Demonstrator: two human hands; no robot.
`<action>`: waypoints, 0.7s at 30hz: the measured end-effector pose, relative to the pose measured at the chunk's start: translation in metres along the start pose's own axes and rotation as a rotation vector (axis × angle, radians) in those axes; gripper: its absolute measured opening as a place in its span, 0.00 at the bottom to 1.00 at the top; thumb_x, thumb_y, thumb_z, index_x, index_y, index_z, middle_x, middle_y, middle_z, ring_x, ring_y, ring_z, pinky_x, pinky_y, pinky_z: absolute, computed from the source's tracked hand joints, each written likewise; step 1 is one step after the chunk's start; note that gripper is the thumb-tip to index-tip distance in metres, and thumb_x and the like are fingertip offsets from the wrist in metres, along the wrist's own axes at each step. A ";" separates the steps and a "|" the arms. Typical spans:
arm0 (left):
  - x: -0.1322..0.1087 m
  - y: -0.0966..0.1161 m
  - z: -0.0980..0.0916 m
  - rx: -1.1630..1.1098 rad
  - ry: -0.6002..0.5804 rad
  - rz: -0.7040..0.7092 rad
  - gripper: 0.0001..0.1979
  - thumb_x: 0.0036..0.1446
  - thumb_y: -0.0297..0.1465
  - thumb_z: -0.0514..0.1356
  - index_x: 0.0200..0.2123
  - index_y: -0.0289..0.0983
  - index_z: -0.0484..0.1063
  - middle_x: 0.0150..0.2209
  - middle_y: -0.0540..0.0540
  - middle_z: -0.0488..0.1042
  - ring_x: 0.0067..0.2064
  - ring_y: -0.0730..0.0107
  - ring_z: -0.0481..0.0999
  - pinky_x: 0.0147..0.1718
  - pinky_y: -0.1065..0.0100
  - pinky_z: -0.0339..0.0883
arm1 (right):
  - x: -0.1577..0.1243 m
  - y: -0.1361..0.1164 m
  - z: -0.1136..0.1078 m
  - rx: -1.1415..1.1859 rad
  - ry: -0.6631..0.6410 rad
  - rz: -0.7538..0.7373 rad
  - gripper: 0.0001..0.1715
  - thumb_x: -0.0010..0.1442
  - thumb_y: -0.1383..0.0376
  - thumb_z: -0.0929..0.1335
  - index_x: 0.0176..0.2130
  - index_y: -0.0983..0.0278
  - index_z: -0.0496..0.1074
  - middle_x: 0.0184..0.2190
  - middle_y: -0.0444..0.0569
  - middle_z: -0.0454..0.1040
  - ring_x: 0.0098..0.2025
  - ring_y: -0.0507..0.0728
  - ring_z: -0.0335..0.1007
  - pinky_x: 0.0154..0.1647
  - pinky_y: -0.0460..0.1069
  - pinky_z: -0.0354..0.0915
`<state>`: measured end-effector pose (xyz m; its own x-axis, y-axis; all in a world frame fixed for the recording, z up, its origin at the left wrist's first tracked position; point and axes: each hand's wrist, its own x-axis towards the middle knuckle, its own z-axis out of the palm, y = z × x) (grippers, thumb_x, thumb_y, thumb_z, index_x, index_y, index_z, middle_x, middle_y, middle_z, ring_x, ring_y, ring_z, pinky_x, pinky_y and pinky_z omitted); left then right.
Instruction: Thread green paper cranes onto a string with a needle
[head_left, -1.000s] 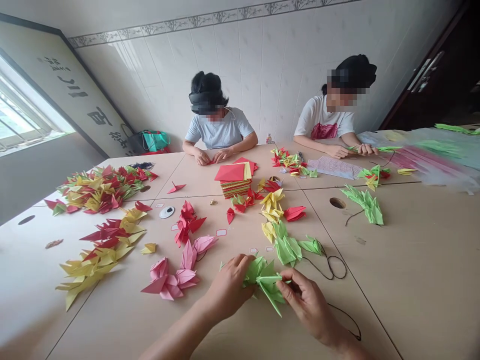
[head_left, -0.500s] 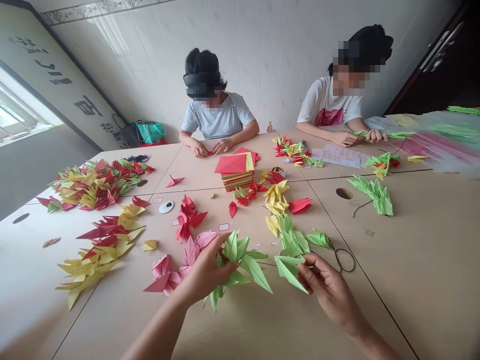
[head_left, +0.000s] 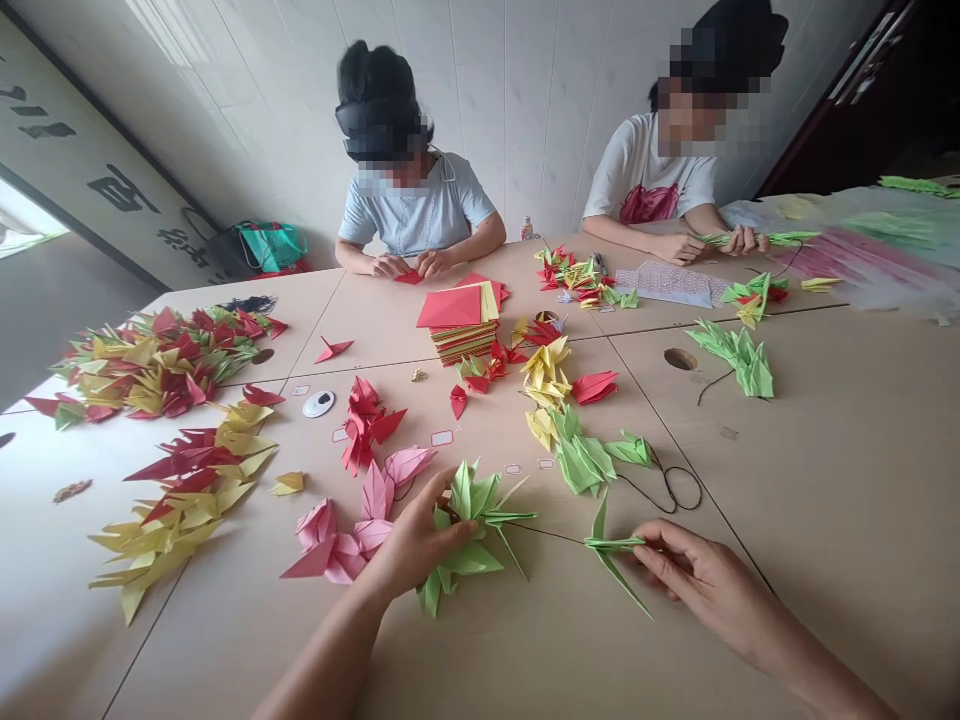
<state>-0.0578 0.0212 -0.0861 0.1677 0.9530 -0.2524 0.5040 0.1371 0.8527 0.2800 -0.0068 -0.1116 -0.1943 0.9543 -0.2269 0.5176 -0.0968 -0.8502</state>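
Note:
My left hand (head_left: 421,540) is closed around a bunch of green folded-paper cranes (head_left: 472,565), whose wings and points fan out past my fingers. To its right, my right hand (head_left: 690,570) pinches one green paper crane (head_left: 613,546) by its end, its wings spread up and down. A thin dark line shows between the bunch and this crane; whether it is thread I cannot tell. Pink paper cranes (head_left: 341,545) lie just left of my left hand. Beyond my hands rests a string of green cranes (head_left: 581,460) with a looped black cord (head_left: 679,490).
A stack of coloured paper (head_left: 465,340) stands mid-table. A large mixed heap of cranes (head_left: 157,365) and a yellow-and-red string (head_left: 180,490) lie left. Two people sit opposite, one handling red paper (head_left: 409,277), the other green pieces (head_left: 716,240). A table hole (head_left: 680,359) is at right.
My right hand has moved slightly right, and the crane in it has turned edge-on, its wings apart. The left hand still grips the bunch. The view has tilted down a little.

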 end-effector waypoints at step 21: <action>-0.004 0.003 0.005 -0.111 -0.065 0.036 0.26 0.53 0.34 0.64 0.57 0.43 0.66 0.48 0.47 0.73 0.46 0.61 0.70 0.47 0.62 0.66 | 0.044 -0.071 0.038 -0.701 -0.083 -0.568 0.15 0.63 0.73 0.62 0.28 0.62 0.71 0.28 0.48 0.75 0.34 0.59 0.71 0.32 0.52 0.67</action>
<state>-0.0525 0.0168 -0.0851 0.2402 0.9390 -0.2462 0.4008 0.1351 0.9062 0.2034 0.0314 -0.0790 -0.6206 0.7799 0.0817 0.7089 0.6025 -0.3666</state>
